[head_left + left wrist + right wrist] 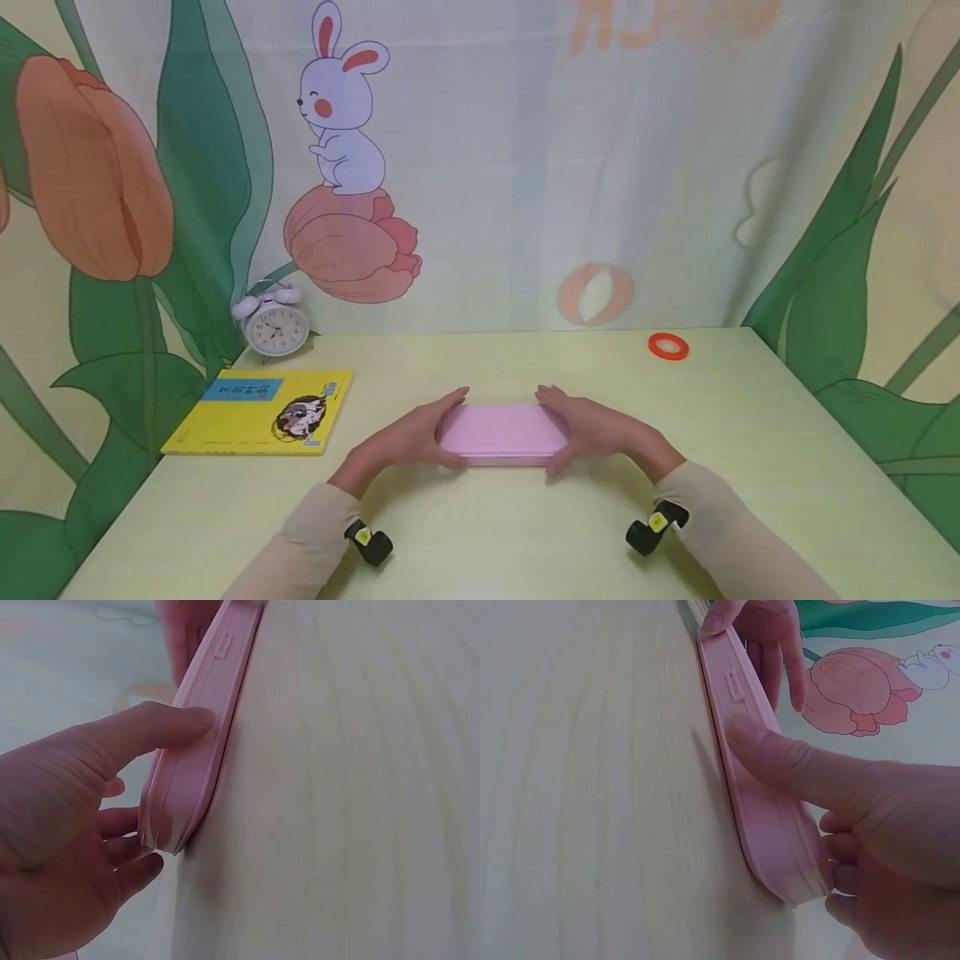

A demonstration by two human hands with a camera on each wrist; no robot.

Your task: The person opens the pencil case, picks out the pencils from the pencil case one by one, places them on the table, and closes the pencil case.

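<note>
A flat pink case with rounded corners lies level at the middle of the table, its lid closed. My left hand grips its left end, thumb on the near side and the other fingers around the end and the far side. At the opposite end, my right hand holds it the same way. In the left wrist view, a small latch shows on the near side of the case, beyond the left thumb. The right wrist view shows the right thumb pressed to that same side, with the underside hidden.
A yellow book lies at the table's left edge. Behind it stands a white twin-bell alarm clock. Toward the back right lies an orange-red ring. A printed curtain hangs behind the pale wooden table.
</note>
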